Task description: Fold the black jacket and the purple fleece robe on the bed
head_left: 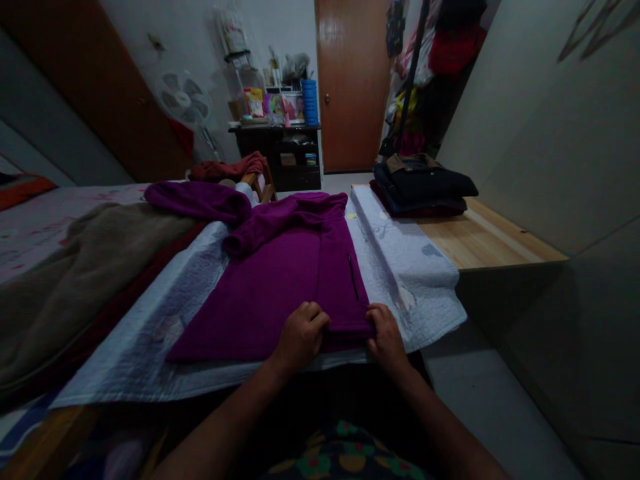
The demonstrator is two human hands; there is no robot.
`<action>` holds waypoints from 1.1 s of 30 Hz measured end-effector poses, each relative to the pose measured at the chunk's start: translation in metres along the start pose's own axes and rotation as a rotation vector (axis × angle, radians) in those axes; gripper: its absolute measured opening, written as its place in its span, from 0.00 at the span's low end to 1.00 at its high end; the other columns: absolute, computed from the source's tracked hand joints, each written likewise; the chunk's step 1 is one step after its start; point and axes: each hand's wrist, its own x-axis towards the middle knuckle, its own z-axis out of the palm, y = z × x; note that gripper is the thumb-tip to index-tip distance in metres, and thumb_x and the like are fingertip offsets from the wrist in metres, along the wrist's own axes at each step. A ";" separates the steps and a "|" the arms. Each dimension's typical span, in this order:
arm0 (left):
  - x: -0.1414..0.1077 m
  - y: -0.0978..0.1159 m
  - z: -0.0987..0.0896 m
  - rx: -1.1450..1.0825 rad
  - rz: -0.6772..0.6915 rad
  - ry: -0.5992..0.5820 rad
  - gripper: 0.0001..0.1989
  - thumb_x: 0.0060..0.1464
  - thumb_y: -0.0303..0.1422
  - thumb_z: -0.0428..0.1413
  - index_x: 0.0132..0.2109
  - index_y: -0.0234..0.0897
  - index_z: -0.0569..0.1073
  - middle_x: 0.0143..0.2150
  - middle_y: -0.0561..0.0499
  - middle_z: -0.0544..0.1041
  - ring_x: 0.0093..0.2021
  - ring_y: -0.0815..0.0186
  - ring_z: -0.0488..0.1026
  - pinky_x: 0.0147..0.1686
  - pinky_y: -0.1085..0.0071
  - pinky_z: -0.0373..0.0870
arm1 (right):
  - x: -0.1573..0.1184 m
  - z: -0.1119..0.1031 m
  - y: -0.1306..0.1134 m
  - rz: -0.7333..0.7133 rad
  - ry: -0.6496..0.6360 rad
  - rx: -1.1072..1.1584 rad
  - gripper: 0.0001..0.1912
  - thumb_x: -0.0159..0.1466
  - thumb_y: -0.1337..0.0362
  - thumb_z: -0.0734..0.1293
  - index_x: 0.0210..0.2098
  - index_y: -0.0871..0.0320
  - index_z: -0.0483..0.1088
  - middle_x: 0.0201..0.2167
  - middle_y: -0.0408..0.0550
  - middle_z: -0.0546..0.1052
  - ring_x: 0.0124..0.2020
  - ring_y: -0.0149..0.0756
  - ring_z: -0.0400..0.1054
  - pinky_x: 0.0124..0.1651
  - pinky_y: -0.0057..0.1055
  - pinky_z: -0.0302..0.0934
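Note:
A purple jacket [280, 280] lies spread on a white quilted cloth [395, 267], its right side folded inward and a dark zipped pocket showing near that edge. One purple sleeve [195, 200] stretches out to the left over other clothes. My left hand [303, 333] is closed on the jacket's hem near the fold. At the hem's right corner, my right hand [386, 337] pinches the fabric between thumb and fingers. Both hands rest low on the garment, a short span apart.
Folded dark clothes [425, 187] are stacked on a wooden board [490, 233] at right. A brown garment [90, 267] lies on the bed at left. Behind are a fan [184, 100], a dark cabinet [275, 157] and a wooden door [353, 87].

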 end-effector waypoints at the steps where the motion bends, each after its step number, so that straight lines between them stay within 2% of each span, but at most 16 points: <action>1: -0.001 -0.001 0.003 0.011 -0.007 -0.019 0.12 0.50 0.21 0.48 0.37 0.41 0.71 0.38 0.47 0.69 0.41 0.60 0.63 0.42 0.64 0.62 | 0.000 0.001 -0.001 -0.001 0.002 -0.006 0.23 0.45 0.77 0.58 0.39 0.55 0.63 0.47 0.53 0.66 0.51 0.47 0.60 0.55 0.46 0.58; 5: -0.003 -0.007 0.008 -0.029 -0.015 -0.146 0.13 0.47 0.21 0.50 0.38 0.41 0.71 0.40 0.48 0.70 0.41 0.61 0.65 0.40 0.66 0.63 | -0.001 0.001 -0.002 -0.011 -0.011 -0.003 0.23 0.44 0.78 0.58 0.39 0.55 0.62 0.47 0.53 0.66 0.52 0.46 0.60 0.55 0.45 0.57; 8: -0.002 -0.013 0.001 -0.104 -0.001 -0.201 0.11 0.47 0.25 0.53 0.39 0.41 0.72 0.40 0.49 0.72 0.42 0.61 0.67 0.41 0.67 0.63 | 0.000 -0.007 -0.002 -0.018 -0.050 0.012 0.22 0.44 0.78 0.58 0.38 0.55 0.62 0.47 0.53 0.66 0.51 0.45 0.61 0.55 0.43 0.58; 11: 0.003 -0.015 -0.010 -0.131 0.019 -0.253 0.06 0.54 0.34 0.54 0.37 0.41 0.75 0.37 0.50 0.73 0.40 0.62 0.68 0.43 0.66 0.63 | 0.004 -0.023 -0.004 -0.038 -0.137 0.025 0.17 0.49 0.74 0.63 0.38 0.55 0.64 0.47 0.52 0.67 0.51 0.44 0.62 0.55 0.42 0.59; 12: 0.007 -0.014 -0.013 -0.124 0.029 -0.267 0.09 0.57 0.37 0.52 0.36 0.41 0.76 0.36 0.49 0.73 0.39 0.62 0.69 0.43 0.66 0.63 | 0.007 -0.029 -0.005 -0.048 -0.169 0.032 0.13 0.52 0.71 0.64 0.38 0.55 0.64 0.46 0.52 0.67 0.50 0.44 0.62 0.54 0.41 0.59; 15: 0.023 -0.009 -0.020 -0.058 0.039 -0.256 0.18 0.61 0.43 0.48 0.32 0.39 0.77 0.35 0.46 0.74 0.39 0.60 0.69 0.43 0.63 0.64 | 0.022 -0.044 -0.010 -0.063 -0.217 0.047 0.05 0.61 0.61 0.65 0.35 0.55 0.67 0.43 0.50 0.70 0.46 0.41 0.65 0.52 0.39 0.61; 17: 0.037 -0.004 -0.019 -0.031 0.031 -0.179 0.18 0.61 0.43 0.48 0.34 0.39 0.77 0.39 0.45 0.75 0.42 0.58 0.70 0.45 0.62 0.65 | 0.038 -0.046 -0.014 -0.064 -0.181 0.036 0.08 0.64 0.59 0.62 0.32 0.55 0.68 0.40 0.50 0.72 0.44 0.40 0.67 0.51 0.38 0.61; 18: 0.044 -0.003 -0.016 -0.030 0.033 -0.128 0.15 0.61 0.42 0.49 0.37 0.39 0.77 0.43 0.44 0.75 0.46 0.57 0.70 0.48 0.61 0.64 | 0.047 -0.043 -0.015 -0.063 -0.145 0.023 0.09 0.65 0.59 0.61 0.33 0.56 0.69 0.40 0.51 0.73 0.45 0.40 0.67 0.52 0.38 0.61; 20: 0.055 -0.003 -0.005 -0.034 0.050 -0.043 0.13 0.59 0.39 0.52 0.46 0.39 0.75 0.56 0.44 0.71 0.57 0.56 0.65 0.56 0.59 0.61 | 0.064 -0.032 -0.014 -0.062 -0.056 -0.018 0.11 0.66 0.61 0.59 0.40 0.58 0.70 0.46 0.55 0.73 0.51 0.42 0.66 0.56 0.40 0.60; 22: 0.061 -0.006 0.010 -0.020 0.066 -0.026 0.20 0.57 0.38 0.54 0.56 0.39 0.70 0.66 0.45 0.62 0.66 0.55 0.56 0.62 0.58 0.54 | 0.077 -0.014 -0.010 -0.060 0.012 -0.085 0.18 0.66 0.64 0.58 0.53 0.63 0.67 0.58 0.61 0.67 0.61 0.45 0.59 0.62 0.43 0.54; 23: 0.061 -0.008 0.018 -0.010 0.066 -0.050 0.23 0.57 0.38 0.54 0.59 0.39 0.67 0.68 0.45 0.59 0.68 0.55 0.53 0.64 0.57 0.52 | 0.081 -0.004 -0.007 -0.065 0.008 -0.124 0.23 0.65 0.65 0.57 0.58 0.65 0.62 0.62 0.62 0.62 0.65 0.45 0.54 0.64 0.45 0.51; 26: 0.056 -0.013 0.035 0.004 0.042 -0.128 0.29 0.59 0.40 0.52 0.65 0.39 0.59 0.70 0.45 0.56 0.69 0.56 0.51 0.65 0.55 0.49 | 0.083 0.021 0.005 -0.086 -0.126 -0.207 0.28 0.64 0.68 0.57 0.63 0.66 0.57 0.67 0.59 0.55 0.68 0.45 0.46 0.66 0.46 0.48; 29: 0.051 -0.017 0.036 -0.012 0.044 -0.139 0.30 0.58 0.40 0.52 0.65 0.38 0.59 0.69 0.44 0.56 0.68 0.56 0.52 0.65 0.55 0.50 | 0.079 0.030 0.012 -0.075 -0.235 -0.248 0.28 0.64 0.67 0.57 0.64 0.65 0.57 0.68 0.57 0.54 0.69 0.45 0.45 0.66 0.46 0.47; 31: 0.057 -0.020 0.029 -0.044 0.056 -0.127 0.25 0.58 0.40 0.52 0.62 0.39 0.64 0.66 0.44 0.63 0.65 0.57 0.59 0.63 0.57 0.55 | 0.079 0.026 0.011 -0.068 -0.269 -0.260 0.29 0.64 0.67 0.58 0.64 0.65 0.58 0.68 0.56 0.55 0.69 0.45 0.45 0.67 0.44 0.46; 33: 0.070 -0.024 0.021 -0.075 0.048 -0.110 0.17 0.60 0.37 0.50 0.55 0.40 0.70 0.57 0.46 0.73 0.57 0.59 0.68 0.57 0.60 0.62 | 0.086 0.017 0.006 -0.071 -0.284 -0.254 0.27 0.63 0.67 0.60 0.62 0.64 0.61 0.66 0.56 0.59 0.67 0.44 0.49 0.66 0.42 0.48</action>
